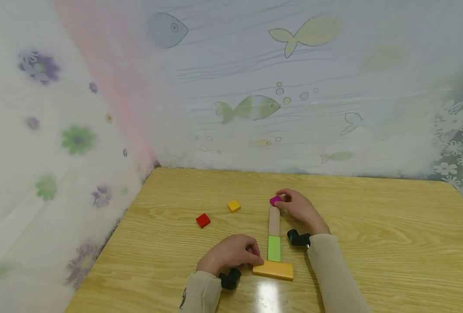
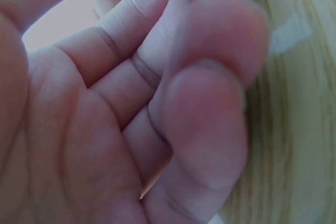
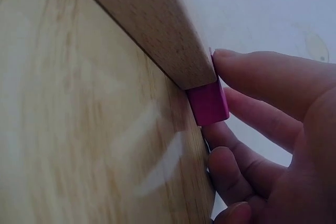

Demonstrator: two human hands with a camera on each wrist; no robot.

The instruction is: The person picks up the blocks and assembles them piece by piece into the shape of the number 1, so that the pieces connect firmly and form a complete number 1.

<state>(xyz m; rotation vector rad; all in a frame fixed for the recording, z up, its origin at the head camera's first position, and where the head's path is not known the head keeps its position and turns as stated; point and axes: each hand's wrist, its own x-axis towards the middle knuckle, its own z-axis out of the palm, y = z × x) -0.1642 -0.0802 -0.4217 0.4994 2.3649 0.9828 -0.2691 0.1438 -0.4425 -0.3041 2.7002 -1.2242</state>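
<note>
My right hand (image 1: pixel 299 208) pinches a small magenta block (image 1: pixel 276 201) between thumb and fingers. In the right wrist view this magenta block (image 3: pixel 209 103) sits against the end of a plain wooden block (image 3: pixel 152 24). The plain wooden block (image 1: pixel 274 221) lies in line with a light green block (image 1: pixel 274 248). Crosswise at the near end of that line is a long orange block (image 1: pixel 273 270). My left hand (image 1: pixel 233 252) has its fingertips on this block's left end. In the left wrist view the curled fingers (image 2: pixel 207 124) hide nearly all of it.
A red block (image 1: pixel 203 220) and a yellow block (image 1: pixel 234 206) lie to the left of the line on the wooden table (image 1: pixel 391 234). Patterned curtains (image 1: pixel 231 143) hang along the table's back and left edges. Black wrist cameras (image 1: pixel 299 238) sit by both hands.
</note>
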